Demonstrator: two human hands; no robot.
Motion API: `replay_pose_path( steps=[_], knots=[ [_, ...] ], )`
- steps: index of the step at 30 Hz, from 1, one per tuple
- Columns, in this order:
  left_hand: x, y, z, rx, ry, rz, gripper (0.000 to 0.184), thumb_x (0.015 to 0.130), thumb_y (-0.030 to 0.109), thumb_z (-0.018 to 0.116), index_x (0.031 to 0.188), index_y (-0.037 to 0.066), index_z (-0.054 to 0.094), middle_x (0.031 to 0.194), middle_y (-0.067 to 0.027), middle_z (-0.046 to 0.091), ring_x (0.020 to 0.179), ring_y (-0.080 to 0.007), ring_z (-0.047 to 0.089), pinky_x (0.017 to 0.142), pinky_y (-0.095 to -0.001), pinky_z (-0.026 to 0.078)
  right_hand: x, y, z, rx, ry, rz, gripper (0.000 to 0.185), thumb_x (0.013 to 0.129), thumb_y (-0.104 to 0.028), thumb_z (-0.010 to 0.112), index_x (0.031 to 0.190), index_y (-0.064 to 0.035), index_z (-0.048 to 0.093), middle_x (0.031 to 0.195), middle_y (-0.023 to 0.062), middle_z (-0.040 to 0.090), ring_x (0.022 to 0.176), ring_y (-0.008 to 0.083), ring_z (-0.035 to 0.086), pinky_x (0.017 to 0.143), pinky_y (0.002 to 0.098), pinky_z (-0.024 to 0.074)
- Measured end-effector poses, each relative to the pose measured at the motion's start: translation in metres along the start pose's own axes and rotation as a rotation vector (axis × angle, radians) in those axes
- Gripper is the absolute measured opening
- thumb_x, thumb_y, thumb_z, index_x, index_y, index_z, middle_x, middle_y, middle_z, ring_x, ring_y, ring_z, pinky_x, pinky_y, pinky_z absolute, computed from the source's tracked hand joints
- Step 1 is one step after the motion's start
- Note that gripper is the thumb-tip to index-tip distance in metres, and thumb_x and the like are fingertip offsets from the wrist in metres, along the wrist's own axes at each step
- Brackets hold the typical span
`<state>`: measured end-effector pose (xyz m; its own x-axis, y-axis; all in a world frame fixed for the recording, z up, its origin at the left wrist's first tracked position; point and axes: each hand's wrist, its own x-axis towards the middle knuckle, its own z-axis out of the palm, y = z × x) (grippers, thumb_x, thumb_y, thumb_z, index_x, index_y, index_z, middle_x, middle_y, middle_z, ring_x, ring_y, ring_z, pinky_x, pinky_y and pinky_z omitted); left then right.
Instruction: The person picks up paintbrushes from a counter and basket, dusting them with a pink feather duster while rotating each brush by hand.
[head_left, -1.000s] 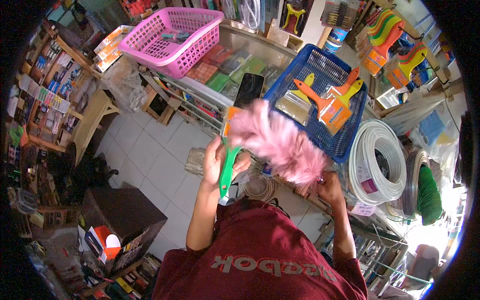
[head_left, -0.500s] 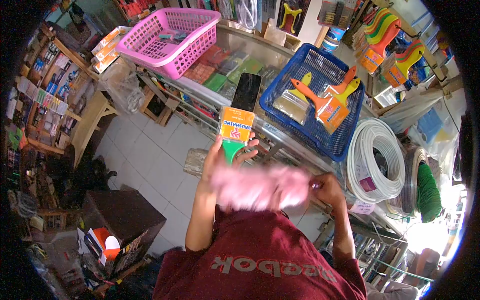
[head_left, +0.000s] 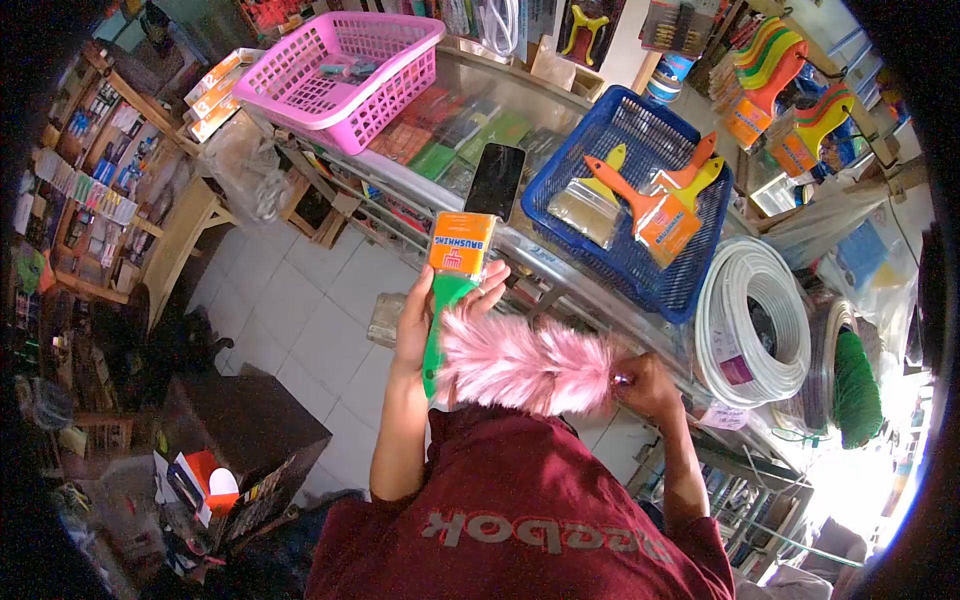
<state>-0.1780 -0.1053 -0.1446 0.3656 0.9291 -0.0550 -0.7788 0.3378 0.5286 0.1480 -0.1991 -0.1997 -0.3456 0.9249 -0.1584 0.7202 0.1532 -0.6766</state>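
My left hand (head_left: 412, 318) holds a paintbrush (head_left: 447, 290) with a green handle and an orange-and-white printed sleeve over its bristles. The thumb is on one side, and fingertips show at the other. In my right hand (head_left: 652, 388) is the handle of a fluffy pink duster (head_left: 530, 366), closed in my fist. The duster's fluff lies across the front of my chest, its far end against or just in front of the green handle. Beyond the brush, a black phone (head_left: 496, 180) rests on the glass counter (head_left: 545, 120).
A blue basket (head_left: 540, 225) holds several paintbrushes. A pink basket (head_left: 405, 95) stands farther left on the counter. To the right are a white cable coil (head_left: 715, 330) and a green cord bundle (head_left: 857, 390). More brushes (head_left: 765, 90) hang at upper right.
The duster, blurred before, now shows sharply and leaves the green handle more visible. The paintbrush has shifted slightly left and tilted.
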Motion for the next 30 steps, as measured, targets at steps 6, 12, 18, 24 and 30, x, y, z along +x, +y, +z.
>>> replay_pose_path(
  steps=[6,12,18,24,30],
  knots=[
    [0.0,0.001,-0.013,0.025,-0.068,-0.084,0.062,0.095,0.042,0.027,0.124,-0.011,0.042,0.12,-0.0275,0.052,0.117,-0.0355,0.048,0.104,-0.0444,0.034,-0.006,-0.003,0.002,0.098,0.047,0.234,0.021,0.068,-0.017,0.067,0.088,-0.0108,0.068,0.083,0.0154,0.066,0.078,0.0327,0.064,0.067,0.0395,0.0499],
    [0.005,-0.002,-0.002,0.14,0.083,0.033,0.051,0.094,0.04,0.038,0.112,-0.005,0.052,0.099,-0.0183,0.062,0.097,-0.0252,0.059,0.09,-0.0407,0.045,-0.017,-0.007,0.016,0.065,0.029,0.301,0.024,0.069,-0.018,0.066,0.091,-0.0097,0.067,0.085,0.0156,0.066,0.077,0.0305,0.064,0.069,0.0386,0.0502],
    [0.026,-0.001,-0.009,0.36,0.27,0.227,0.034,0.089,0.031,0.056,0.107,0.002,0.055,0.095,-0.0016,0.061,0.081,-0.0084,0.056,0.069,-0.0235,0.044,-0.039,0.065,0.1,-0.034,-0.184,0.203,0.026,0.079,-0.032,0.056,0.086,-0.0104,0.068,0.08,0.0171,0.065,0.073,0.0378,0.061,0.07,0.0464,0.049],
    [0.041,0.021,0.011,0.621,0.181,0.314,0.023,0.087,0.022,0.058,0.101,0.003,0.056,0.09,-0.003,0.062,0.068,-0.0075,0.056,0.058,-0.0218,0.043,-0.067,0.124,0.158,-0.222,-0.31,0.357,0.025,0.076,-0.03,0.062,0.088,-0.0082,0.069,0.078,0.019,0.064,0.075,0.032,0.063,0.068,0.0409,0.0484],
    [0.044,0.024,0.047,0.437,0.056,0.203,0.036,0.081,0.007,0.055,0.111,-0.012,0.048,0.097,-0.0198,0.061,0.079,-0.0296,0.066,0.073,-0.0371,0.057,-0.139,0.289,0.29,-0.247,-0.566,0.327,0.042,0.072,-0.043,0.065,0.101,-0.0112,0.065,0.124,0.0127,0.046,0.089,0.0268,0.064,0.08,0.0373,0.0496]
  ],
)
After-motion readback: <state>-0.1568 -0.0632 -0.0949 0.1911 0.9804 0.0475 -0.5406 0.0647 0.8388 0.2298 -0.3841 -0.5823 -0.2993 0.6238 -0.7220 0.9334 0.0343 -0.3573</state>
